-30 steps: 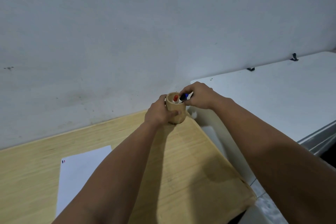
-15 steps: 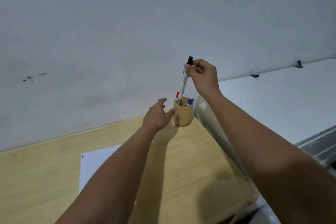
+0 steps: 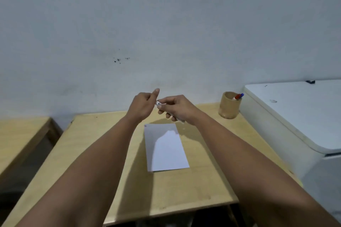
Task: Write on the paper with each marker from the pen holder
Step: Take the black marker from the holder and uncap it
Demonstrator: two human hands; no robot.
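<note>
Over the wooden counter [image 3: 193, 186], both hands [image 3: 143, 106] [image 3: 178, 108] clamp one marker [image 3: 159, 103] above the paper [image 3: 166, 151]; uncapping step, cap needs pulling off next.

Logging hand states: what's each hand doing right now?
Left hand: closed on one end of the marker.
Right hand: closed around the marker.

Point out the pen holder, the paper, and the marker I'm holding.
pen holder [image 3: 228, 108], head view, front wall.
paper [image 3: 166, 153], head view, sheet's middle.
marker [image 3: 159, 103], head view, barrel between hands.
</note>
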